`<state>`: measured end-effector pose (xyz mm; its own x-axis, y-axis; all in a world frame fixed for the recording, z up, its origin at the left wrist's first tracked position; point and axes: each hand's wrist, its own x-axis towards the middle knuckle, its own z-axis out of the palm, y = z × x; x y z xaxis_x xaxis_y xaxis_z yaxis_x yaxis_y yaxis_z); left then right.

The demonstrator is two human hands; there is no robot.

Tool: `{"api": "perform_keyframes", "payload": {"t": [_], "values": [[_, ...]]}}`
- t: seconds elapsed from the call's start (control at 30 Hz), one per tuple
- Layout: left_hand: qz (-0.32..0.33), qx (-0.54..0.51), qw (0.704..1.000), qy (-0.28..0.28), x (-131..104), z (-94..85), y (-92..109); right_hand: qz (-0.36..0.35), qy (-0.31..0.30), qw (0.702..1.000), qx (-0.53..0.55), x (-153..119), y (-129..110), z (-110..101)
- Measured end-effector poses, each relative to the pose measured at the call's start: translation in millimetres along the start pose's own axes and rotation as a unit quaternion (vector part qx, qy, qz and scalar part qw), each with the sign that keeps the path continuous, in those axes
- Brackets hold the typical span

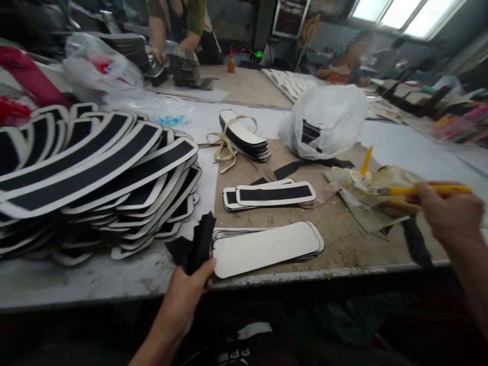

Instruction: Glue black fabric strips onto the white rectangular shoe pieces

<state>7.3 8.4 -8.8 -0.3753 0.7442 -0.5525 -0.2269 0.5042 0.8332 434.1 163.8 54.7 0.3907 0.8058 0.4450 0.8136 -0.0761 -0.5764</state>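
Note:
At the table's front edge, my left hand (192, 290) is closed at the left corner of the top white panel (267, 249), its thumb on the edge; the fingertips underneath are hidden. This panel tops a small stack. Black fabric strips (202, 239) stand right against that hand; whether its fingers also hold them is unclear. At the right, my right hand (446, 208) is wrapped round a yellow-handled brush (404, 191). The brush's tip points left, over a glue-smeared wrapped container (392, 180), where a second yellow stick (366, 161) stands upright.
Two black-striped white panels (276, 194) lie beyond the stack. Behind them are a bundle of curved panels (244, 134) with a yellowish ribbon and a plastic bag (324, 122). A large pile of striped panels (114, 178) fills the left. Co-workers (179, 30) are across the table.

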Motion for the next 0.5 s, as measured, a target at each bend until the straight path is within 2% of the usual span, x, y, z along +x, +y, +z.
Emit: {"api": "perform_keyframes", "payload": {"t": [0.03,0.1,0.17,0.23,0.3,0.37,0.43,0.5], "values": [[-0.006,-0.008,1.0,-0.011,0.8,-1.4,0.0,0.056,0.014,0.994,0.092,-14.1,-4.1,-0.9],[-0.018,-0.019,0.999,-0.031,2.6,-4.9,-1.0,0.086,-0.039,0.981,0.168,-50.4,-22.6,1.0],[-0.024,-0.029,0.998,-0.047,3.6,-8.4,-2.7,0.164,-0.116,0.935,0.293,-95.3,-54.5,6.4],[-0.023,-0.043,0.997,-0.059,3.8,-11.1,-4.5,0.211,-0.22,0.883,0.356,-140.4,-93.0,15.6],[-0.021,-0.053,0.996,-0.071,3.9,-13.2,-6.0,0.213,-0.283,0.846,0.398,-176.7,-127.0,28.6],[-0.02,-0.055,0.995,-0.083,4.5,-14.8,-7.4,0.212,-0.318,0.825,0.418,-200.5,-148.4,42.2],[-0.021,-0.054,0.994,-0.091,5.4,-16.4,-9.1,0.204,-0.337,0.817,0.422,-213.2,-156.5,52.3],[-0.02,-0.057,0.994,-0.096,6.6,-17.9,-11.1,0.187,-0.346,0.827,0.402,-217.3,-155.9,56.4]]}}
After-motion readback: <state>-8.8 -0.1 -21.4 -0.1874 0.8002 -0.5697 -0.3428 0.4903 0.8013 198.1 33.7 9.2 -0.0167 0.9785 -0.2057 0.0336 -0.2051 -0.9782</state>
